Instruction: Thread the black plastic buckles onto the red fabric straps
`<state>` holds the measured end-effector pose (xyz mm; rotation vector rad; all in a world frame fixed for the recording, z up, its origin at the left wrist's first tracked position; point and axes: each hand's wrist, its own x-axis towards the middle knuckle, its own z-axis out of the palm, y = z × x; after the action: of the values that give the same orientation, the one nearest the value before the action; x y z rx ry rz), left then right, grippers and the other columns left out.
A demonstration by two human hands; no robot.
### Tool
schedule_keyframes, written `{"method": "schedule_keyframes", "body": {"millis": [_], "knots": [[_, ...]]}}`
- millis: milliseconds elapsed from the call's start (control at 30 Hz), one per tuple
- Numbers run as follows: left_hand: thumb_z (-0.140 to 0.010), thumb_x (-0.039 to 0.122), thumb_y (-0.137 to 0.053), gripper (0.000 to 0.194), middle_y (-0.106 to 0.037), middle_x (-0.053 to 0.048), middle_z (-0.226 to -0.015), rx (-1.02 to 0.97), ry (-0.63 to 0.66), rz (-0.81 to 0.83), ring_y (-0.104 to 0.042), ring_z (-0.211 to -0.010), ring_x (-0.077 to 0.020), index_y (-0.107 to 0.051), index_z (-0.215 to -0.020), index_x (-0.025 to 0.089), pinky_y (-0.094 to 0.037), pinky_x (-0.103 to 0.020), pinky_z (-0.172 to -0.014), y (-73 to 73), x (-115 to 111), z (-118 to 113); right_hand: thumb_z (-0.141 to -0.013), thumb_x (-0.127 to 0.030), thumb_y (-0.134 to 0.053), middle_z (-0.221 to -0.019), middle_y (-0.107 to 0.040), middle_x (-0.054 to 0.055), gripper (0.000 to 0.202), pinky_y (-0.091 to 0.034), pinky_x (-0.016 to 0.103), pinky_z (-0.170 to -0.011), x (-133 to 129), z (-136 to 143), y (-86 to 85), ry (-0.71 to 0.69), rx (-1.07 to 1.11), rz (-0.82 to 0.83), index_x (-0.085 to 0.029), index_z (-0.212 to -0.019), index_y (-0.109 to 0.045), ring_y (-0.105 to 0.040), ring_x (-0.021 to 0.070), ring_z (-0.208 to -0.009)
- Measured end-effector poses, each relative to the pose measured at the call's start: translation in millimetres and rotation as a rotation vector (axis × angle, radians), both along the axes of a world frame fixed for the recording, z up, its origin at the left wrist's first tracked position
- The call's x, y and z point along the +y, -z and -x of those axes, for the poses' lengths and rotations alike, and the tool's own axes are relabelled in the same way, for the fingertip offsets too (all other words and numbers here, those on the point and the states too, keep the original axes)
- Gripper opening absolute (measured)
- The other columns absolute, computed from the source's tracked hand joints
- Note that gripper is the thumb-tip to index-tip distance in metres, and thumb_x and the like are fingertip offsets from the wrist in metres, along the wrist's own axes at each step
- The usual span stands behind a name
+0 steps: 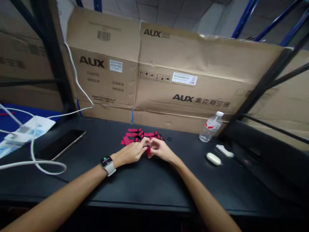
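My left hand point(132, 151) and my right hand point(163, 149) meet at the middle of the black table. Between their fingertips is a short piece of red strap point(149, 152) with a small black part on it, perhaps a buckle. The left fingers pinch the black part, and the right thumb and fingers close round the red strap. Just behind the hands lies a pile of red straps point(130, 134) with black pieces among them, partly hidden by my fingers. A small loose black piece point(169, 139) rests right of the pile.
A phone point(63, 144) and looping white cables point(49, 163) lie at left. A plastic bottle point(211, 127) stands at back right, near a white oval case point(213, 159) and a small white object point(224, 150). Cardboard point(154, 93) walls off the table's back.
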<state>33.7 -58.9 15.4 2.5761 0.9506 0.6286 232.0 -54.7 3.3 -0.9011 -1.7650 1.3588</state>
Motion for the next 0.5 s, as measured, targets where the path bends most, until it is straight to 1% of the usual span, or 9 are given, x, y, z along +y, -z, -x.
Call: {"method": "schedule_keyframes", "body": {"millis": [67,133,200,300,400,500], "knots": [[-0.096,0.024,-0.032,0.024,-0.066,-0.007,-0.096,-0.054,0.003,0.040,-0.065,-0.083,-0.0197,-0.035,-0.120,0.020,-0.044,-0.027,-0.070,-1.6,3,1,-0.074,-0.030,-0.068,-0.078,-0.066,0.000,0.028,-0.054,0.032,-0.073,-2,-1,-4.0,-0.057,0.044,0.043,-0.018,-0.095,-0.054,-0.067,0.0154,-0.071],[-0.096,0.025,-0.033,0.022,-0.067,-0.006,-0.093,-0.107,0.023,0.094,-0.063,-0.079,-0.0179,-0.035,-0.118,0.020,-0.044,-0.026,-0.069,-3.8,6,2,-0.074,-0.033,-0.070,-0.084,-0.065,0.002,0.034,-0.053,0.031,-0.076,-3,0,-6.5,-0.057,0.057,0.032,-0.018,-0.100,-0.055,-0.066,0.0147,-0.075],[-0.096,0.028,-0.035,0.021,-0.066,-0.003,-0.085,-0.132,0.049,0.144,-0.061,-0.073,-0.0164,-0.037,-0.116,0.020,-0.043,-0.025,-0.067,-6.9,9,2,-0.072,-0.034,-0.072,-0.079,-0.065,0.001,0.035,-0.052,0.029,-0.071,-2,0,-8.2,-0.038,0.045,0.010,-0.018,-0.098,-0.055,-0.064,0.0131,-0.070],[-0.094,0.033,-0.040,0.021,-0.064,0.001,-0.073,-0.084,0.063,0.177,-0.058,-0.065,-0.0153,-0.043,-0.110,0.021,-0.040,-0.023,-0.063,-13.4,13,8,-0.070,-0.035,-0.073,-0.067,-0.062,-0.002,0.033,-0.048,0.024,-0.058,1,-6,-13.3,-0.017,-0.008,0.014,-0.018,-0.091,-0.055,-0.059,0.0111,-0.058],[-0.091,0.038,-0.044,0.020,-0.060,0.004,-0.062,0.026,0.024,0.186,-0.056,-0.057,-0.0141,-0.051,-0.101,0.022,-0.038,-0.022,-0.059,-18.7,21,22,-0.071,-0.036,-0.071,-0.062,-0.060,-0.003,0.031,-0.041,0.020,-0.049,6,-27,-22.2,0.035,-0.092,0.012,-0.017,-0.089,-0.056,-0.055,0.0099,-0.052],[-0.089,0.043,-0.043,0.025,-0.057,0.005,-0.057,0.112,-0.033,0.322,-0.048,-0.043,-0.0112,-0.055,-0.092,0.022,-0.034,-0.021,-0.049,-18.0,31,41,-0.072,-0.037,-0.069,-0.059,-0.060,-0.002,0.029,-0.037,0.019,-0.046,12,-55,-27.1,0.131,-0.178,0.007,-0.015,-0.086,-0.057,-0.052,0.0084,-0.048]]}}
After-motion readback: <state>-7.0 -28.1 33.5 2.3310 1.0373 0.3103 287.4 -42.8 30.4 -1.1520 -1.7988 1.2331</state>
